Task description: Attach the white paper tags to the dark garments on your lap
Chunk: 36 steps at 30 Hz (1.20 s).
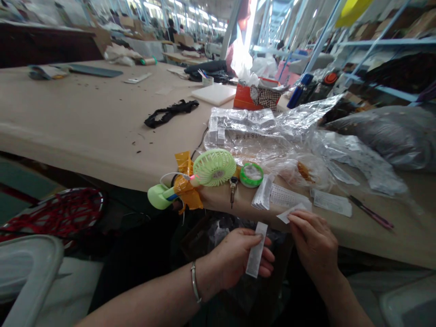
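My left hand [240, 256], with a bracelet at the wrist, is closed on a narrow white strip [256, 254], the thumb pressed on its upper part. Further right, my right hand [315, 240] pinches a small white slip [290, 212] at the table's front edge. A folded stack of white labels [263, 192] and a printed sheet [288, 198] lie just beyond that slip. Near them are a round green container [251, 175] and a small metal tool [233, 190].
A green fan [214, 168] is taped at the edge of the table [112, 131]. Clear plastic bags [252, 131] cover the middle right. Scissors [371, 212] lie at the right, a black cloth band [170, 112] further back. A red box [245, 96] stands behind the bags.
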Motion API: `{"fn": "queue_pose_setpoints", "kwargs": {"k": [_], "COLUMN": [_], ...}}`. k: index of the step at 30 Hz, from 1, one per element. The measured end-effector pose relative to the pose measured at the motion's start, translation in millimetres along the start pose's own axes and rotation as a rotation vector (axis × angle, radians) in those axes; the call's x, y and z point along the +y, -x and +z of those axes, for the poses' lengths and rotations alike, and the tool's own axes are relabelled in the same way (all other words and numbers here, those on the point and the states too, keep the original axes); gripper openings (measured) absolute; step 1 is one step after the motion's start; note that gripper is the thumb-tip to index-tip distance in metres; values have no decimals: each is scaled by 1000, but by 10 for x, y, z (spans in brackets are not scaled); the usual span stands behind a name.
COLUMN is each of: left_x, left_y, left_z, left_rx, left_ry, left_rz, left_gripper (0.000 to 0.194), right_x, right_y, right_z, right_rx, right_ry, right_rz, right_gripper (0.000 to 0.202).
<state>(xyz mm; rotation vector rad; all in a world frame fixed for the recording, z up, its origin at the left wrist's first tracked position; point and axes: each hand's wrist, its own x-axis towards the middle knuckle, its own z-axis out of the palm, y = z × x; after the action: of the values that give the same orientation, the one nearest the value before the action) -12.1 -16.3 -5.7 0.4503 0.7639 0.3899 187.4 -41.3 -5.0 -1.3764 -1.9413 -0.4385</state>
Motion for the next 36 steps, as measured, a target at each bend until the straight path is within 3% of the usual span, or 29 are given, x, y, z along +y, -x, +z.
{"fn": "queue_pose_setpoints", "kwargs": {"k": [5, 10, 18, 23, 27, 30, 33, 36], "left_x": [31, -10, -72, -45, -47, -93, -139, -152], "left_y": [22, 31, 38, 66, 79, 78, 73, 69], "left_z": [37, 60, 88, 106, 101, 76, 51, 38], "left_rx": [-130, -204, -86, -48, 27, 55, 52, 48], "left_ry": [121, 225, 148, 31, -33, -63, -68, -68], "left_rz": [-9, -19, 25, 20, -20, -36, -37, -29], "left_gripper": [19, 17, 23, 31, 31, 31, 31, 31], "right_x": [-331, -514, -503, -193, 350, 654, 738, 706], "right_y": [97, 139, 180, 180, 148, 159, 212, 297], "right_z": [-77, -62, -87, -184, -246, -255, -270, -311], "right_rx": [-69, -150, -182, -209, -111, -180, -270, -244], "right_ry": [-352, -395, -432, -330, 112, 374, 448, 418], "right_rz": [-116, -191, -174, -61, 194, 250, 218, 183], "right_gripper": [17, 17, 16, 29, 43, 65, 58, 44]}}
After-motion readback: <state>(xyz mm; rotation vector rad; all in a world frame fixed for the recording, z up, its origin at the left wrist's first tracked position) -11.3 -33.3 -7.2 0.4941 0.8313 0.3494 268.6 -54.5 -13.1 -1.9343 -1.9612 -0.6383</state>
